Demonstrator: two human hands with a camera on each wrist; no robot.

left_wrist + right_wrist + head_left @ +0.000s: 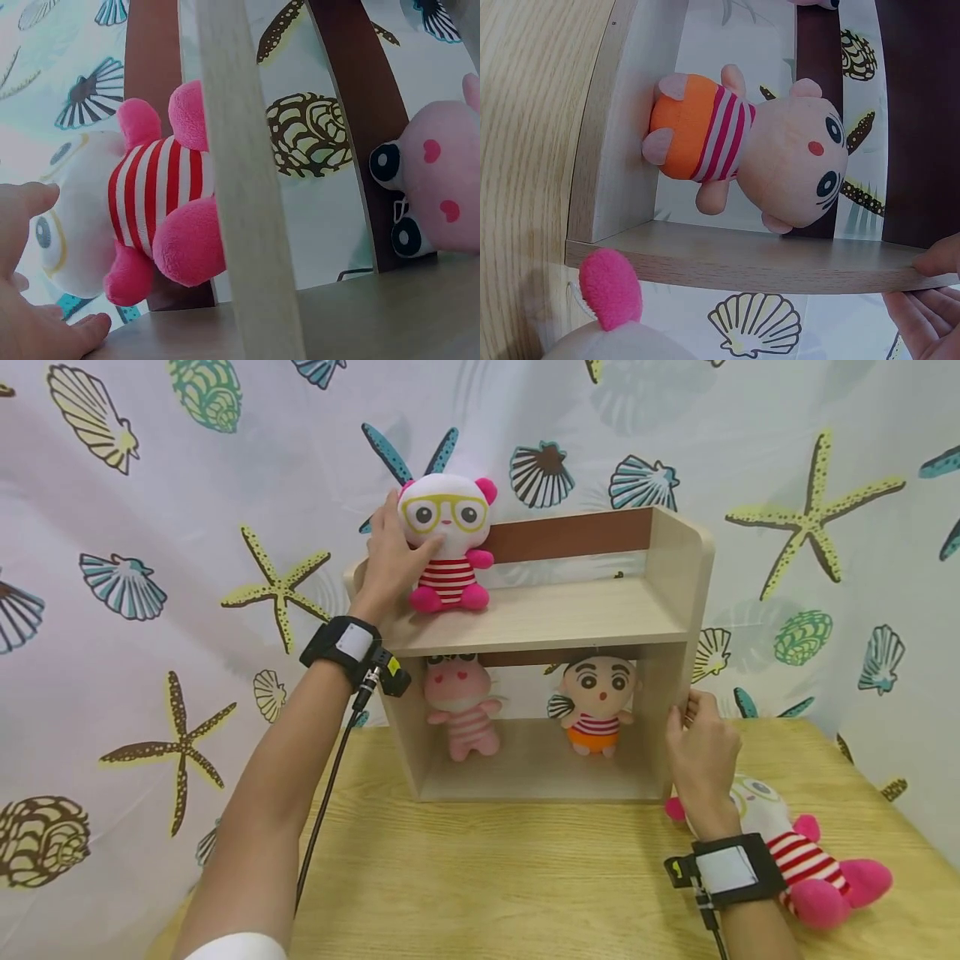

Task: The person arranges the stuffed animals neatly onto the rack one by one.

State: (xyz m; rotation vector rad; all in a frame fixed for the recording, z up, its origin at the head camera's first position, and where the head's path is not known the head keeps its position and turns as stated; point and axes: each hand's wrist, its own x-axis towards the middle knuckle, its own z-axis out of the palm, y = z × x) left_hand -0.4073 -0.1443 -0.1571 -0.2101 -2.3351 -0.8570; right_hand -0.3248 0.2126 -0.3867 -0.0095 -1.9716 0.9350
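Note:
A white panda plush toy (pixel 447 539) with pink ears, yellow glasses and a red-striped body sits upright on the upper left of a small wooden shelf (pixel 570 610). My left hand (pixel 393 556) holds its head from the side, thumb across the face; the left wrist view shows the fingers beside the head. With my right hand (pixel 702 747) I grip the front edge of the shelf's right side panel, thumb inside and fingers outside in the right wrist view. In the lower compartment stand a pink plush toy (pixel 461 710) at left and a boy doll (pixel 597 706) in orange shorts at right.
A second panda plush toy (pixel 810 860) lies on its back on the wooden table (pixel 480 877), right of the shelf and partly behind my right wrist. Behind everything hangs a curtain (pixel 300 460) printed with shells and starfish. A cable (pixel 330 793) trails from my left wrist.

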